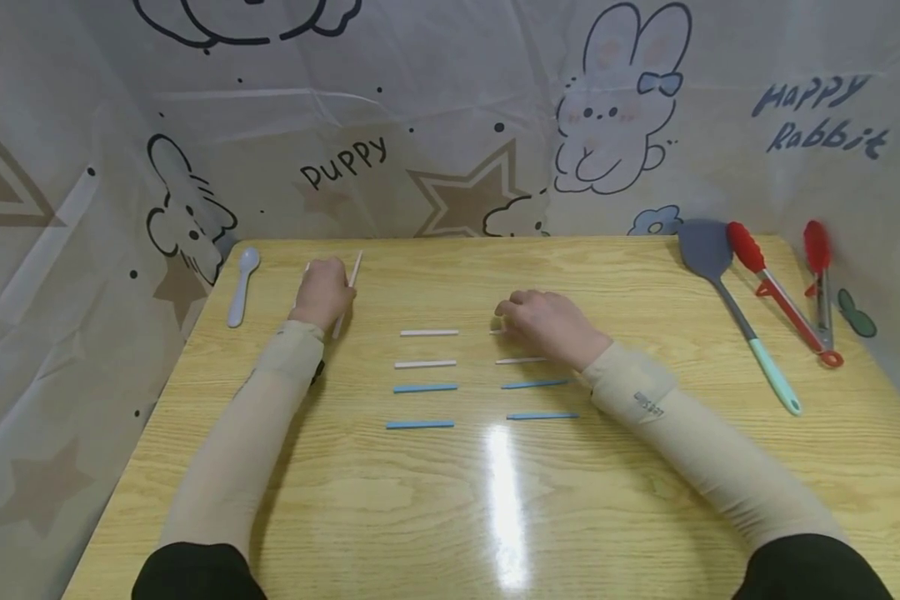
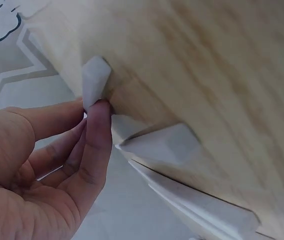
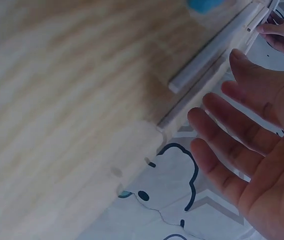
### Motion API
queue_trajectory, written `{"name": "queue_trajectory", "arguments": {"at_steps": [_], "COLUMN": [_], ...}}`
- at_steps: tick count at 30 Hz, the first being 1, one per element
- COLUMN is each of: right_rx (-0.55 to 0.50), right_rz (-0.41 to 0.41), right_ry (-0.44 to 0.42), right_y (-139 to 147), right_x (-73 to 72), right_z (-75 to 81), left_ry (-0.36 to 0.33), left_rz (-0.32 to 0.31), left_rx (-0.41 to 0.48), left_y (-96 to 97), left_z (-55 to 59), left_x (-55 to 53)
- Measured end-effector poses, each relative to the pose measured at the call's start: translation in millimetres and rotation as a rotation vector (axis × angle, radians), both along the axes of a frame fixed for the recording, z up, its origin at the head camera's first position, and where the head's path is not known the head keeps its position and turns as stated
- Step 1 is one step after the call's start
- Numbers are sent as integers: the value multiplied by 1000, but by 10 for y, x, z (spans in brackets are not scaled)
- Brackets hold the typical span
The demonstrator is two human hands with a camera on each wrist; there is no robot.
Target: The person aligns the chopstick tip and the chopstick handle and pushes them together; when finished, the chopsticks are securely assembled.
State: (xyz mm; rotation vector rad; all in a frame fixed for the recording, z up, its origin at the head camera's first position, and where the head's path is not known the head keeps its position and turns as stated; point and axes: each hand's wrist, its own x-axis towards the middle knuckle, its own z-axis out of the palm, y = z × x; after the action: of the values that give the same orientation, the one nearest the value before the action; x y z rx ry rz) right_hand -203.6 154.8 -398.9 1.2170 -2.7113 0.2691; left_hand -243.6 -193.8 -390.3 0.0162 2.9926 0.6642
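My left hand is at the far left part of the table. It pinches a white stick between thumb and fingertips in the left wrist view. In the head view a slanted white stick shows against the right side of that hand. My right hand is over the right column of sticks, fingers loosely bent with nothing between them in the right wrist view. It partly hides a white stick and lies just above another white stick. Two blue sticks lie nearer.
In the left column lie two white sticks and two blue sticks. A pale spoon lies at the far left. To the right are a grey spatula with a mint handle and red tongs. A printed cloth stands behind the table.
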Motion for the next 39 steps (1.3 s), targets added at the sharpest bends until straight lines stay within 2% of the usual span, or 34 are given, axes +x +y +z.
{"name": "queue_trajectory", "arguments": {"at_steps": [5,17,29,34,39], "right_rx": [28,129,167,158,126], "right_rz": [-15,-79,-93,-94,-83], "right_ry": [-25,-50,-72,-64,-77], "right_y": [-2,-21,-14,5,9], "right_x": [6,24,17,14,25], "right_z": [-37,9,23,82,165], "left_ry": [-2,-19,-35,-20,35], "left_rz": [-2,6,15,0,-10], "left_rx": [-14,-19,-26,-50,-103], "left_y": [-5,-26,-32,-38,-4], "left_z": [5,4,9,33,71], "left_x": [-8,0,-3,-5,7]}}
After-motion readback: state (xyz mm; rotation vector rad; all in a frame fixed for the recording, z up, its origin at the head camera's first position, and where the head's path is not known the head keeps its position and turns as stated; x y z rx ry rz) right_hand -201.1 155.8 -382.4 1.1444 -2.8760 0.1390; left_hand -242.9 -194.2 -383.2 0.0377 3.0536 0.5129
